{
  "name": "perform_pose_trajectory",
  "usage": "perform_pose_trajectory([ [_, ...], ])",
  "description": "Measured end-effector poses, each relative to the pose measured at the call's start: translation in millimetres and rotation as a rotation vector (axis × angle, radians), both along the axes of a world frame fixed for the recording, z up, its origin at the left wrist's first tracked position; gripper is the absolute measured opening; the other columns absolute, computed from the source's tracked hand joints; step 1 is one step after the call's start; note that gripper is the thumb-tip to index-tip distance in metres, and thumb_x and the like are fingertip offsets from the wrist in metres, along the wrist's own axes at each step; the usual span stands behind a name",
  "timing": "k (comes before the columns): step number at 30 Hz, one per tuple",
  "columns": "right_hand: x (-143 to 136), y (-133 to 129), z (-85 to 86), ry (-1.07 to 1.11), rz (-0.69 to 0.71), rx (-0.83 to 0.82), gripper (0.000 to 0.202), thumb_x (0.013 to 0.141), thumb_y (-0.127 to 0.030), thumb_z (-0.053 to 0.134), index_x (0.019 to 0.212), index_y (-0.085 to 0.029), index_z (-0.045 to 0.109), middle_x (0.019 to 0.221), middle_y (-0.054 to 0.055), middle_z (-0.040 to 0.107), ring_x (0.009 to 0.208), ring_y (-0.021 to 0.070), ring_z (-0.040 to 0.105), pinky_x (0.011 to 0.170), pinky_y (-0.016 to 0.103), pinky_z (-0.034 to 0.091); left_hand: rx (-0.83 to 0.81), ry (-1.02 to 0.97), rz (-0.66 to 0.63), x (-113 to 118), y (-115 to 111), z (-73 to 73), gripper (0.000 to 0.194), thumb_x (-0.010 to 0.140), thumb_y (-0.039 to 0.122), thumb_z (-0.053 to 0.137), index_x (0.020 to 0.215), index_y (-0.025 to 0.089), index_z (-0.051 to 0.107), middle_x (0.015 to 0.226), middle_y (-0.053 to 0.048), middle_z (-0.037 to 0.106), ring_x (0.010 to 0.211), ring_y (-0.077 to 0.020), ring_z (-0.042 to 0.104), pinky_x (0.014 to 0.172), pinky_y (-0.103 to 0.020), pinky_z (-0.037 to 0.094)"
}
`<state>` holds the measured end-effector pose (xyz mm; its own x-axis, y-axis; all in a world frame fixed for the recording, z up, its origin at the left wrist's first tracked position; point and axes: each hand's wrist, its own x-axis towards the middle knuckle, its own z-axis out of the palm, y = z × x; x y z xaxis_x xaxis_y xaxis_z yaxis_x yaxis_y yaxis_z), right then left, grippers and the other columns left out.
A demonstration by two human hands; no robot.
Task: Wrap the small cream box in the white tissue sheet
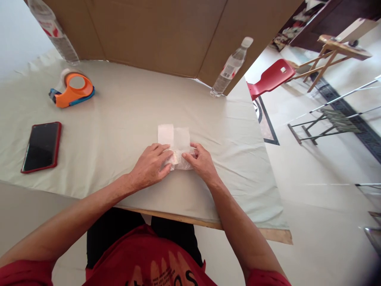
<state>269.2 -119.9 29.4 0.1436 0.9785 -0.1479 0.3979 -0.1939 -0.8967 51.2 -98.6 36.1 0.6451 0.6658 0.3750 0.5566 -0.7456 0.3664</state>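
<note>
A person in a red T-shirt (145, 258) works with both bare hands at a cloth-covered table (119, 119), bending over a small piece of pale wrapping film (181, 137) at the center of the frame. The work appears to be partway through: the near part of the film is crinkled and bunched between the hands, while the far part lies flat on the cloth, its left half more opaque than its right. That flat stretch seems to be the portion not yet gathered in. Whether anything lies inside the bunched part cannot be told.

The left hand (153, 162) curls over the film's left side, thumb set apart from the fingers; the right hand (202, 161) meets the right side, thumb and forefinger parted near the edge. At this angle it cannot be told whether either one pinches the film or merely presses on it.

No strip of tape can be made out on the film, and an orange-and-blue tape dispenser (64, 99) stands at upper left, well apart from both hands. A red-cased smartphone (42, 146) lies at left; plastic water bottles (230, 69) stand against a cardboard screen (154, 35) along the top.
</note>
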Motion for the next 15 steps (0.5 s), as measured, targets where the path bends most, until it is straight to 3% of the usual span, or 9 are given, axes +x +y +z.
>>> perform_pose_trajectory([
  [7,-12,-3,12.1,-0.042,-0.045,0.150,0.052,0.078,-0.043,0.066,0.123,-0.016,0.063,0.068,-0.004,0.055,0.064,0.0154,0.052,0.069,0.032,0.050,-0.010,0.198,-0.031,3,5,17.9,0.024,0.092,0.025,0.055,0.110,0.017,0.070,0.113,-0.012,0.073,0.096,-0.0278,0.060,0.083,-0.042,0.049],
  [10,-21,-4,19.3,-0.023,-0.003,0.153,0.052,0.080,-0.042,0.065,0.125,-0.016,0.063,0.069,-0.004,0.055,0.064,0.0148,0.052,0.068,0.031,0.049,-0.054,0.258,-0.048,5,8,23.9,0.020,0.090,0.022,0.056,0.104,0.017,0.071,0.104,-0.010,0.074,0.091,-0.0264,0.060,0.077,-0.038,0.049],
  [15,-22,-3,21.7,-0.123,0.006,0.115,0.062,0.081,-0.043,0.064,0.136,-0.015,0.055,0.077,-0.001,0.062,0.069,0.0174,0.058,0.076,0.035,0.051,-0.159,0.213,-0.022,5,10,22.0,0.018,0.089,0.020,0.057,0.101,0.021,0.070,0.110,-0.007,0.074,0.095,-0.0244,0.063,0.071,-0.033,0.050],
])
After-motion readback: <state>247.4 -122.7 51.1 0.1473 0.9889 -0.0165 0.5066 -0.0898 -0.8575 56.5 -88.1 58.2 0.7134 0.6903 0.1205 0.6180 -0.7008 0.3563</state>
